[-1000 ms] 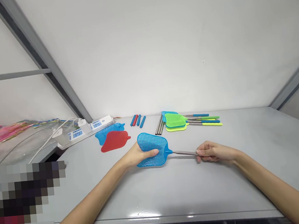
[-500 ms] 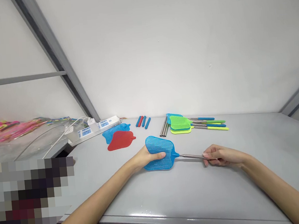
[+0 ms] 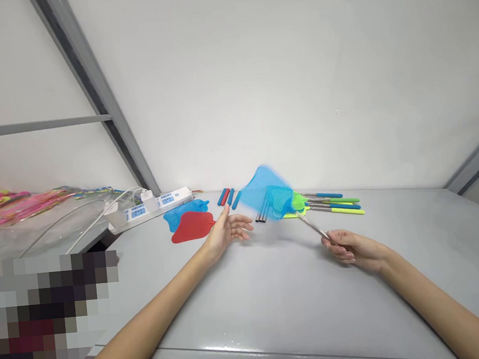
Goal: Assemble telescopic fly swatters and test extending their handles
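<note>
My right hand (image 3: 348, 248) grips the metal rod of a blue fly swatter (image 3: 268, 191), whose mesh head is smeared by motion and tilts up to the left. Nothing is in my left hand (image 3: 227, 232); its fingers are spread, beside a red swatter head (image 3: 191, 227) on the table. Several grips in blue and red (image 3: 229, 197) lie behind the left hand. Partly covered by the moving head are metal rods (image 3: 261, 215) and a pile of swatters with green and yellow heads (image 3: 299, 201) and coloured handles (image 3: 345, 206).
A white power strip (image 3: 158, 205) with plugs and cables lies at the table's back left, near a blue swatter head (image 3: 186, 213). Plastic bags with pink and yellow items (image 3: 36, 205) stand further left. A white wall (image 3: 232, 91) closes off the back of the grey table (image 3: 254, 301).
My left hand has let go of the blue mesh head and moved up and slightly left. The swatter has swung upward in my right hand, its head now over the rods and pile.
</note>
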